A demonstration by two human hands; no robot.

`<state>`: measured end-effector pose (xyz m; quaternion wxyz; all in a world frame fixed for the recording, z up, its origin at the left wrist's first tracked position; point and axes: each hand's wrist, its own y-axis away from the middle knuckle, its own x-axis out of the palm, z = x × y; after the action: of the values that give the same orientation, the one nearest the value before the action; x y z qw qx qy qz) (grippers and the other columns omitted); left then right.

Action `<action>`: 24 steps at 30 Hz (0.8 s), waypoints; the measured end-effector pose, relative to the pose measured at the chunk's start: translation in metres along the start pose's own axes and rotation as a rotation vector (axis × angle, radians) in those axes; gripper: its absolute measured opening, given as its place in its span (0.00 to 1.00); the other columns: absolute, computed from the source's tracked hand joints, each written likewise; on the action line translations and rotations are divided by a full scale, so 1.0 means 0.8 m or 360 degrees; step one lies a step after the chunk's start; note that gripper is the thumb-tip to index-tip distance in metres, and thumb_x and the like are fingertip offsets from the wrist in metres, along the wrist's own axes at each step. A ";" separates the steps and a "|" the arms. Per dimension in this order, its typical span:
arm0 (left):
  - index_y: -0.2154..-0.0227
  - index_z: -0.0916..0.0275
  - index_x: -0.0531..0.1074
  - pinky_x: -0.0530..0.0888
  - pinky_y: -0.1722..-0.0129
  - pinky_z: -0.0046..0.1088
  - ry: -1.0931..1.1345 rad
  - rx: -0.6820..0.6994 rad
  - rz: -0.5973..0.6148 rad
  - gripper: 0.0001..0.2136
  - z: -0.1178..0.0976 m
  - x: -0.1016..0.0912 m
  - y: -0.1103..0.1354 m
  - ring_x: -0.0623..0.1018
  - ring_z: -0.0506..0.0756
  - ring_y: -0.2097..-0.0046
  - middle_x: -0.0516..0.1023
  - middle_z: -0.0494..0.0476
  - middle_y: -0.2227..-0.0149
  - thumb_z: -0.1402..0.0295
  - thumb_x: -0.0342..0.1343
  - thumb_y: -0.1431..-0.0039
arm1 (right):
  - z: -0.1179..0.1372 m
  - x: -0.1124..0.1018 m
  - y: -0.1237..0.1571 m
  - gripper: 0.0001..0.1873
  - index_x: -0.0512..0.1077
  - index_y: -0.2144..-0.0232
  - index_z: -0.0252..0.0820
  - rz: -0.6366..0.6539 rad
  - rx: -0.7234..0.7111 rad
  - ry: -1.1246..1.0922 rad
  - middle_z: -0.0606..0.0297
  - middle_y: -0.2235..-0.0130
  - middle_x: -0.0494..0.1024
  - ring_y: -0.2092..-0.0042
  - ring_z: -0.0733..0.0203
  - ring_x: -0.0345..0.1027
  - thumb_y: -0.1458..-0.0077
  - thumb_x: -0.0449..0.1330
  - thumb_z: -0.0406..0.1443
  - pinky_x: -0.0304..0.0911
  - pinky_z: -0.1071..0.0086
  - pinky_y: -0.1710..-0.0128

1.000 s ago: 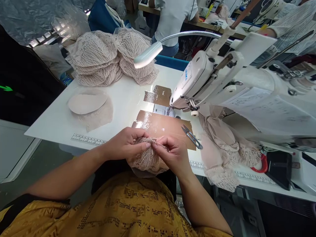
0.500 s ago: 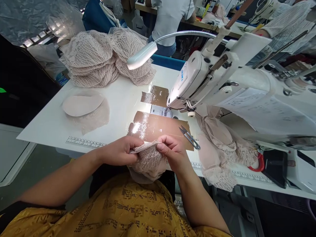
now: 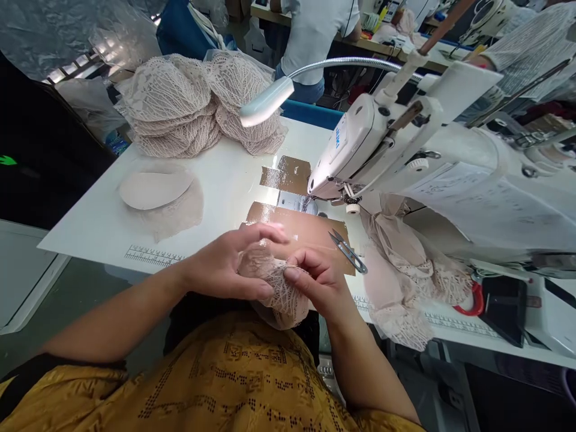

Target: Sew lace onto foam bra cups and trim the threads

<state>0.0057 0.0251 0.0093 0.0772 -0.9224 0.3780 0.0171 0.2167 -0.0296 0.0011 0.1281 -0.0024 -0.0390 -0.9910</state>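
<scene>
A beige lace piece (image 3: 288, 297) hangs bunched at the table's front edge, close to my body. My right hand (image 3: 319, 279) pinches its upper edge between thumb and fingertips. Around the left side of the lace, my left hand (image 3: 229, 261) has its thumb and fingers spread apart, with the cloth between them but not gripped. Beyond both hands is the white sewing machine (image 3: 346, 144), its needle area over a metal plate. Thread snips (image 3: 347, 251) lie on the brown covering (image 3: 292, 228), just past my right hand.
Stacked lace cups (image 3: 168, 108) stand at the back left. A smooth oval pad (image 3: 155, 189) rests on sheer fabric to the left. Sewn beige pieces (image 3: 396, 270), a red-handled tool (image 3: 472, 300) and a black phone (image 3: 501, 306) are at right. A lamp (image 3: 267, 102) overhangs the table; a person sits beyond.
My left hand has let go of the lace edge and spread its fingers. My right hand still pinches the lace. The view has shifted slightly.
</scene>
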 end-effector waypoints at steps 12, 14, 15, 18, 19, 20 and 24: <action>0.71 0.66 0.70 0.58 0.77 0.21 0.0151 -0.0266 0.0201 0.07 0.002 0.025 -0.018 0.60 0.46 0.75 0.61 0.46 0.77 0.68 0.55 0.41 | 0.001 -0.016 0.006 0.08 0.78 0.68 0.43 -0.0093 -0.0203 0.0316 0.67 0.71 0.78 0.71 0.64 0.65 0.47 0.65 0.41 0.59 0.72 0.73; 0.70 0.66 0.70 0.59 0.77 0.21 0.0177 -0.0286 0.0217 0.07 0.001 0.025 -0.017 0.60 0.46 0.75 0.61 0.46 0.77 0.67 0.56 0.40 | 0.000 -0.016 0.005 0.07 0.77 0.70 0.42 -0.0127 -0.0195 0.0345 0.67 0.73 0.77 0.73 0.66 0.64 0.46 0.64 0.40 0.58 0.72 0.74; 0.69 0.67 0.71 0.60 0.76 0.21 0.0201 -0.0291 0.0224 0.07 0.001 0.025 -0.018 0.61 0.46 0.75 0.62 0.47 0.76 0.67 0.56 0.41 | 0.001 -0.015 0.005 0.07 0.77 0.72 0.42 -0.0154 -0.0201 0.0355 0.68 0.74 0.76 0.74 0.67 0.63 0.46 0.64 0.40 0.56 0.73 0.75; 0.64 0.67 0.72 0.64 0.73 0.22 0.0279 -0.0284 0.0250 0.08 0.002 0.025 -0.019 0.66 0.48 0.71 0.68 0.50 0.73 0.67 0.57 0.41 | 0.004 -0.015 0.004 0.08 0.74 0.74 0.42 -0.0206 -0.0224 0.0352 0.70 0.76 0.73 0.75 0.68 0.60 0.45 0.62 0.38 0.54 0.74 0.76; 0.64 0.67 0.73 0.66 0.71 0.22 0.0288 -0.0270 0.0255 0.08 0.003 0.025 -0.020 0.67 0.48 0.70 0.69 0.51 0.71 0.67 0.57 0.41 | 0.004 -0.015 0.003 0.08 0.74 0.74 0.41 -0.0211 -0.0228 0.0346 0.70 0.76 0.72 0.75 0.68 0.59 0.45 0.62 0.38 0.54 0.74 0.76; 0.64 0.68 0.73 0.66 0.71 0.22 0.0290 -0.0251 0.0251 0.08 0.005 0.025 -0.021 0.68 0.49 0.70 0.70 0.52 0.71 0.67 0.57 0.40 | 0.005 -0.015 0.003 0.08 0.73 0.75 0.41 -0.0210 -0.0230 0.0342 0.70 0.76 0.71 0.75 0.68 0.59 0.46 0.62 0.37 0.54 0.74 0.76; 0.69 0.68 0.73 0.66 0.71 0.21 0.0325 -0.0230 0.0159 0.09 0.010 0.029 -0.027 0.68 0.48 0.71 0.70 0.51 0.73 0.66 0.56 0.39 | 0.003 -0.016 -0.001 0.08 0.70 0.76 0.41 -0.0214 -0.0210 0.0314 0.71 0.76 0.69 0.75 0.68 0.57 0.47 0.61 0.37 0.53 0.74 0.75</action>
<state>0.0376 0.0255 0.0022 -0.0291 -0.9026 0.4271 -0.0458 0.2288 -0.0258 0.0032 0.0643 0.0891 0.0391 -0.9932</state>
